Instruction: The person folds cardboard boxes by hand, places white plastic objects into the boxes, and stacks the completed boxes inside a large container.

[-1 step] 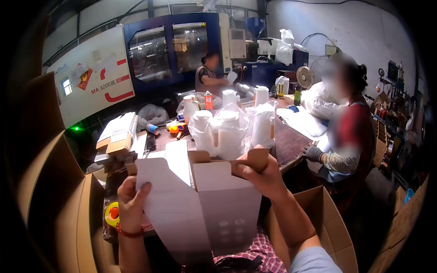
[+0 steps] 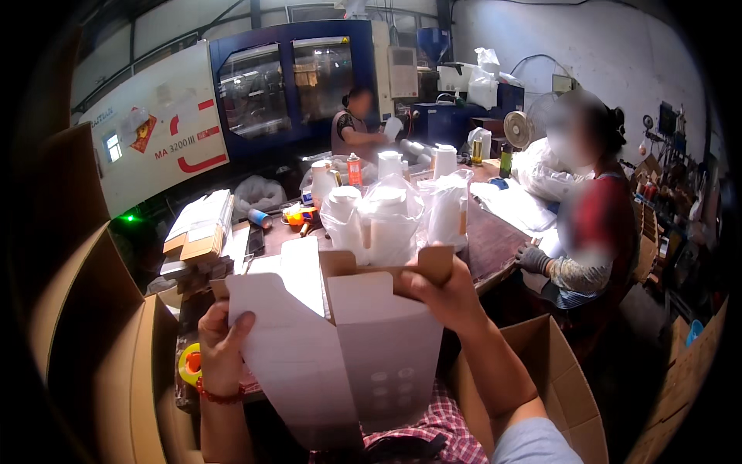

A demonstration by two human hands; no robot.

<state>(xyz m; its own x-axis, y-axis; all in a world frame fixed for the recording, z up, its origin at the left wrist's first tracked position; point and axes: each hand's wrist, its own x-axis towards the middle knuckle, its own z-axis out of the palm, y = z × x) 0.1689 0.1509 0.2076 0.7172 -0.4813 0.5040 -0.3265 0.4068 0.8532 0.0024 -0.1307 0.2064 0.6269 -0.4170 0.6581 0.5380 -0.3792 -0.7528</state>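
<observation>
Between my two hands a white cardboard box (image 2: 309,363), with a brown inner side, stands upright above my lap, its top flaps spread apart. My left hand (image 2: 222,348), with a red bead bracelet at the wrist, grips its left edge, thumb on the white outer face. At the upper right, my right hand (image 2: 447,292) pinches the box wall beside a brown flap. The box's inside is mostly hidden. Just beyond it on the table stand white jugs (image 2: 384,203) wrapped in clear plastic bags.
Flattened boxes (image 2: 202,228) are stacked at the left of the table (image 2: 495,255). A yellow tape roll (image 2: 188,363) lies near my left wrist. Open brown cartons (image 2: 553,379) flank me. One co-worker (image 2: 603,209) sits at the right, another (image 2: 355,127) behind the table.
</observation>
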